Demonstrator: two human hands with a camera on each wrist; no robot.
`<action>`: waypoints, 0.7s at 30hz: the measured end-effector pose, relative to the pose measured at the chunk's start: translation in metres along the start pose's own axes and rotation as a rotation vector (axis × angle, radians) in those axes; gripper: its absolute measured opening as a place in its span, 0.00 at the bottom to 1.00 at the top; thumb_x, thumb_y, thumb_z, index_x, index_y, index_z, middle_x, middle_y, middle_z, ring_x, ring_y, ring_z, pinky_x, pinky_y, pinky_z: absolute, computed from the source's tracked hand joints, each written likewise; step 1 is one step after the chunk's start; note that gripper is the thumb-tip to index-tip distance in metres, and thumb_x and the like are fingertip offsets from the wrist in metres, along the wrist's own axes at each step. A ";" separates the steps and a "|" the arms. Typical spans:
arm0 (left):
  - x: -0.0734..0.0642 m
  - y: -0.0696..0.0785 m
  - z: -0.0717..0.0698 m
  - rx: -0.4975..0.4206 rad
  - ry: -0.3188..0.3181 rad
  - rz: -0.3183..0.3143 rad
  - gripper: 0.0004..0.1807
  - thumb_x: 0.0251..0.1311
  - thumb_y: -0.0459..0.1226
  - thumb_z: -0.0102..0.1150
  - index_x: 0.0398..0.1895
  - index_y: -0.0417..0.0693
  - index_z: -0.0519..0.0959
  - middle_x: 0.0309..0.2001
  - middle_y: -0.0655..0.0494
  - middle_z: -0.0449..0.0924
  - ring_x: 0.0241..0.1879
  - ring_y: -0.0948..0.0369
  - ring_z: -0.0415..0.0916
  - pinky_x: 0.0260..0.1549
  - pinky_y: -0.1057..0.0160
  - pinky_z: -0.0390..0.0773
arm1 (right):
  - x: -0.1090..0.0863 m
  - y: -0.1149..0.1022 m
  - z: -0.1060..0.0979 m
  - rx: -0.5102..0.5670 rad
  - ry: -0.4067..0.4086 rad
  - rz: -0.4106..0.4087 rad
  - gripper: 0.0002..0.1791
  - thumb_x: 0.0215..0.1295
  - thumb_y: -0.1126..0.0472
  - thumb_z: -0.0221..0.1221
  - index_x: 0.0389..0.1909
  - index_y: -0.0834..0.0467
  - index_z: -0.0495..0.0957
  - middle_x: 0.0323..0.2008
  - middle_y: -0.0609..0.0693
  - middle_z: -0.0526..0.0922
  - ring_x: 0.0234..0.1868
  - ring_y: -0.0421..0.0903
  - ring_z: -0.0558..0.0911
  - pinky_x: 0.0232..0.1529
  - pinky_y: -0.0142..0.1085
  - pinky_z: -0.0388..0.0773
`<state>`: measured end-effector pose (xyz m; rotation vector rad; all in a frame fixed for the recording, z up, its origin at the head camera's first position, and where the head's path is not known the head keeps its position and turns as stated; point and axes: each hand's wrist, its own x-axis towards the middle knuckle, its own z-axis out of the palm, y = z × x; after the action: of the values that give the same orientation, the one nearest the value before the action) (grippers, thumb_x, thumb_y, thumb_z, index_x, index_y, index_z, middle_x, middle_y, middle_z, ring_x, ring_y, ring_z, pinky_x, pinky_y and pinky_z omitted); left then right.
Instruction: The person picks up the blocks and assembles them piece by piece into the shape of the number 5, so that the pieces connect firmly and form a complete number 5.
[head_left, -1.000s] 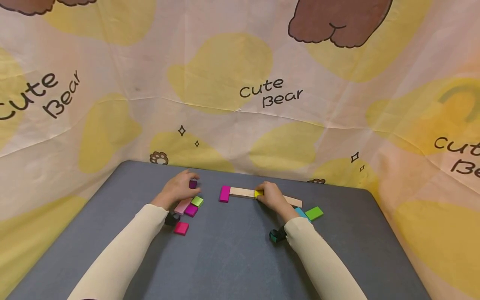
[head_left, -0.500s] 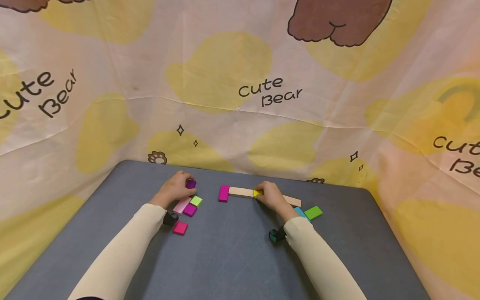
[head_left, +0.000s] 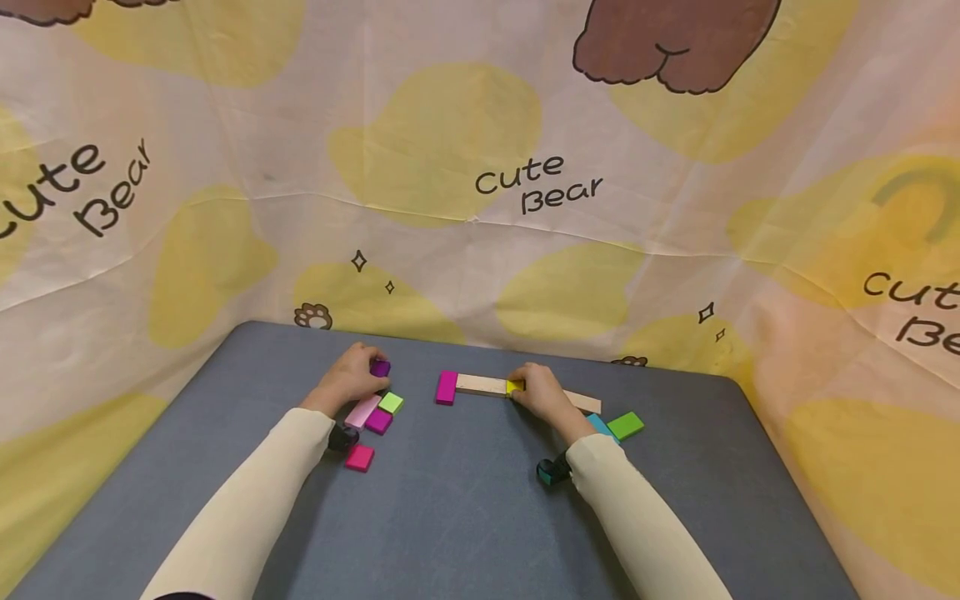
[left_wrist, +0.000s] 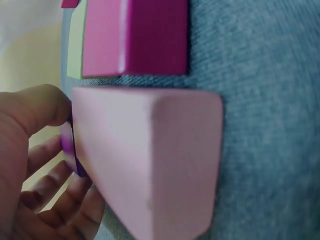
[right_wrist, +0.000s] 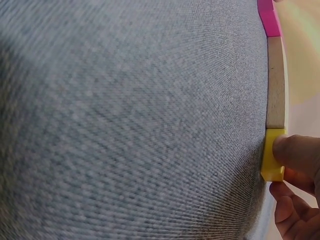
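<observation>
At the left of the table, my left hand (head_left: pixel 348 380) grips a small dark purple block (head_left: pixel 381 367) between thumb and fingers. A light pink block (left_wrist: pixel 145 155) lies close under this hand, next to a magenta block (head_left: pixel 379 422) and a lime block (head_left: pixel 391 403). My right hand (head_left: pixel 542 395) pinches a yellow block (right_wrist: pixel 272 160), whose end sits against a plain wooden block (head_left: pixel 482 385). A bright pink block (head_left: pixel 446 388) lies crosswise at the wooden block's left end. Part of the yellow block is hidden by the right fingers.
Beyond the right hand a second wooden block (head_left: pixel 585 402) continues the row. A blue block (head_left: pixel 602 427) and a green block (head_left: pixel 626 426) lie near the right wrist. A red-pink block (head_left: pixel 360 457) lies near the left wrist. Patterned cloth (head_left: pixel 420 150) rises behind the grey table (head_left: pixel 442 517).
My left hand's spread thumb and fingers have drawn together on the purple block, which has shifted slightly left. The right hand stays at the yellow block.
</observation>
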<state>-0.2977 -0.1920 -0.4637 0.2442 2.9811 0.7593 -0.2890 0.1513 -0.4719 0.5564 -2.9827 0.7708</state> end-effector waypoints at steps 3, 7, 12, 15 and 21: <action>-0.001 0.000 0.000 -0.031 0.021 -0.018 0.26 0.52 0.41 0.64 0.54 0.39 0.77 0.50 0.38 0.71 0.46 0.47 0.74 0.47 0.47 0.75 | -0.001 -0.001 0.000 -0.002 -0.003 0.000 0.13 0.59 0.68 0.63 0.46 0.63 0.83 0.42 0.58 0.81 0.39 0.51 0.79 0.39 0.38 0.76; -0.002 0.000 0.000 -0.074 0.062 -0.045 0.25 0.52 0.41 0.63 0.54 0.40 0.76 0.51 0.38 0.69 0.45 0.47 0.74 0.46 0.48 0.77 | -0.001 -0.002 0.000 -0.004 -0.005 0.012 0.13 0.59 0.68 0.63 0.46 0.63 0.83 0.43 0.57 0.81 0.40 0.51 0.79 0.39 0.38 0.76; -0.007 0.010 -0.003 -0.086 0.098 -0.043 0.25 0.53 0.41 0.63 0.55 0.42 0.76 0.55 0.39 0.68 0.45 0.48 0.73 0.44 0.49 0.77 | -0.003 -0.002 -0.001 0.007 -0.010 0.011 0.13 0.60 0.68 0.62 0.47 0.64 0.83 0.43 0.58 0.81 0.41 0.52 0.79 0.39 0.38 0.77; -0.012 0.021 -0.005 -0.096 0.105 -0.013 0.24 0.53 0.41 0.63 0.55 0.43 0.76 0.55 0.40 0.68 0.44 0.49 0.73 0.43 0.50 0.77 | -0.003 -0.002 -0.003 0.012 -0.015 0.015 0.14 0.60 0.68 0.62 0.47 0.63 0.83 0.43 0.58 0.81 0.41 0.52 0.79 0.39 0.38 0.77; -0.021 0.036 -0.003 -0.114 0.091 0.026 0.24 0.54 0.41 0.64 0.55 0.47 0.76 0.56 0.43 0.68 0.42 0.51 0.73 0.40 0.53 0.77 | -0.002 -0.003 -0.002 0.018 -0.027 0.019 0.14 0.61 0.68 0.62 0.48 0.63 0.82 0.44 0.57 0.81 0.41 0.51 0.79 0.39 0.37 0.76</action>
<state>-0.2720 -0.1654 -0.4437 0.2497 3.0103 0.9655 -0.2858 0.1509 -0.4686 0.5436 -3.0126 0.7994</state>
